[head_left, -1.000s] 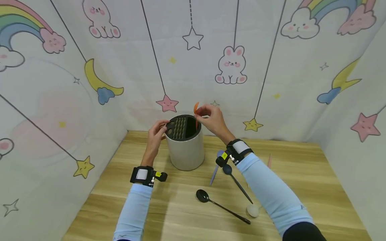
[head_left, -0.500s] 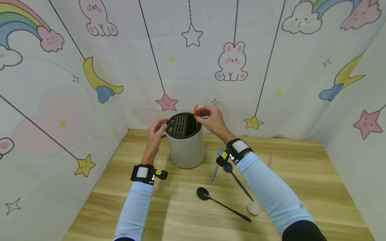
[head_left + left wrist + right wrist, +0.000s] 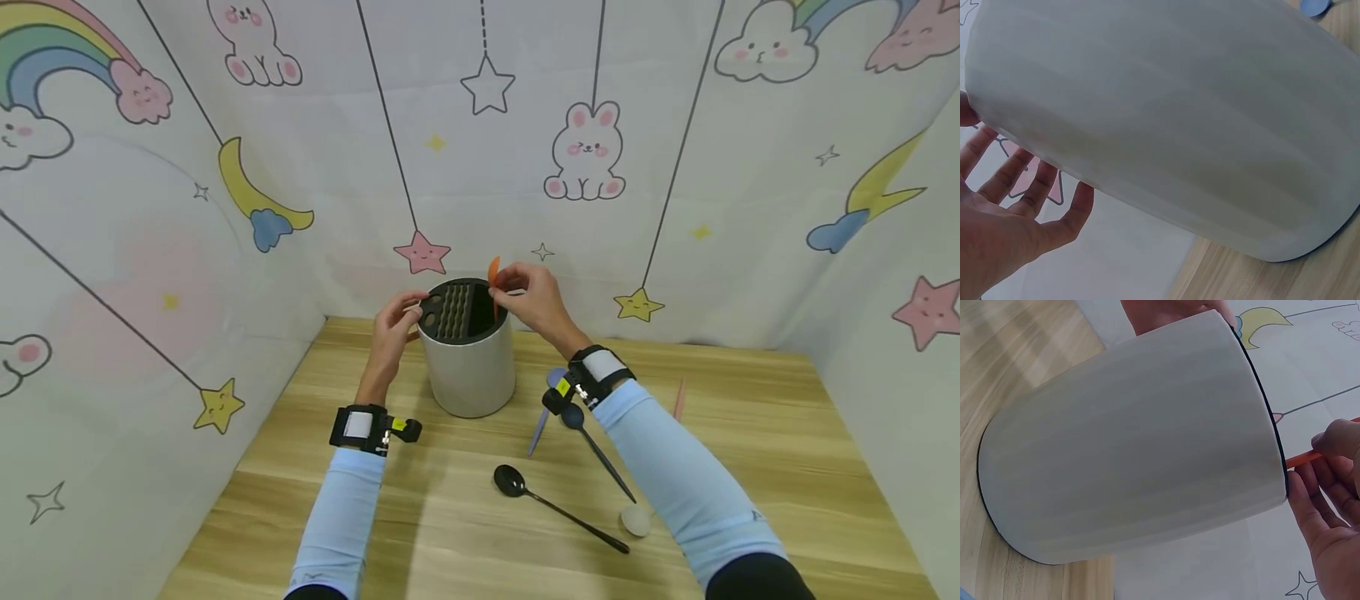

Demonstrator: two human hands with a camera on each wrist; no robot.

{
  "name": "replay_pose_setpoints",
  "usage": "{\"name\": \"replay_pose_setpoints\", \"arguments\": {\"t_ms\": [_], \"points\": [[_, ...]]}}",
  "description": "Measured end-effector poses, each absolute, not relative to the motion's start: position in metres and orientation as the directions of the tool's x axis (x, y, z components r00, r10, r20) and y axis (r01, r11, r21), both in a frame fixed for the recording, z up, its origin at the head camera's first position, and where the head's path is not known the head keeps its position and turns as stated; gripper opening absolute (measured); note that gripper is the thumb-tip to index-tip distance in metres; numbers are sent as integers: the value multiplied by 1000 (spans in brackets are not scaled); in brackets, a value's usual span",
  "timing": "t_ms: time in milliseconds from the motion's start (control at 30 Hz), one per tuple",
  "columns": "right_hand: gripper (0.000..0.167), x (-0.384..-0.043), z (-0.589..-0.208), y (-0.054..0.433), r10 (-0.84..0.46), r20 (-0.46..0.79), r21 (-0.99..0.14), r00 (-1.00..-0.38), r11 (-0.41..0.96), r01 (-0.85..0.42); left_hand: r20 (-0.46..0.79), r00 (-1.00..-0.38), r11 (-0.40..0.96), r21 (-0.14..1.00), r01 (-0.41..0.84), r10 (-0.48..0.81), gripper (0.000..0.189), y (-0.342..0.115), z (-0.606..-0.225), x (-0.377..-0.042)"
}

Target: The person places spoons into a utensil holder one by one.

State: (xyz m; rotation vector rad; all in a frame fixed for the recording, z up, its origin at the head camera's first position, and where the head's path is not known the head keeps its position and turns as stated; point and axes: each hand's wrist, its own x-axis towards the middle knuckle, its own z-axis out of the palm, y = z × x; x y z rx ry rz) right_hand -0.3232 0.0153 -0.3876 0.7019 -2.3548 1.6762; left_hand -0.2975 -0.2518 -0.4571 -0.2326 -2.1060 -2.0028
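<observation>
A white cylindrical utensil holder (image 3: 471,379) stands upright, its black slotted lid (image 3: 454,312) having a wide open compartment on the right. My left hand (image 3: 392,333) grips the left side of its rim. Fingertips (image 3: 1082,200) of that hand lie against the white wall in the left wrist view. With thumb and fingers, my right hand (image 3: 531,298) pinches a slim orange spoon (image 3: 493,272) upright at the right rim. The spoon's curved end rises above the hand, and its handle (image 3: 1300,460) runs down into the compartment, where its lower part is hidden.
Right of the holder on the wooden table (image 3: 450,542) lie a purple spoon (image 3: 538,429), a dark blue spoon (image 3: 600,454), a glossy black spoon (image 3: 558,510), a whitish round-ended utensil (image 3: 635,521) and a pink stick-like piece (image 3: 679,398). A printed cloth wall (image 3: 360,167) stands behind.
Both hands keep their places at the holder, and the orange spoon stays upright at the right rim. The whole head view has shifted slightly.
</observation>
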Motion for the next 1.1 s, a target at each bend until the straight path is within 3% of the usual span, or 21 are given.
{"name": "replay_pose_setpoints", "arguments": {"t_ms": [567,733,900,1100], "points": [[18,-311,-386,51,-259,436,-843,-862,217,-492,275,-960,48,961,273,-46,34,-249,-458,-291],[18,-306,-385,94,-253,431,-803,-866,330,-496,302,-951,65,952,298,-62,34,-247,-458,-293],[19,-297,-393,141,-296,353,-741,-887,490,-459,295,-953,63,955,291,-69,36,-248,-460,-292],[23,-280,-405,184,-289,282,-702,-915,588,-402,294,-953,56,955,290,-78,36,-245,-460,-292]]}}
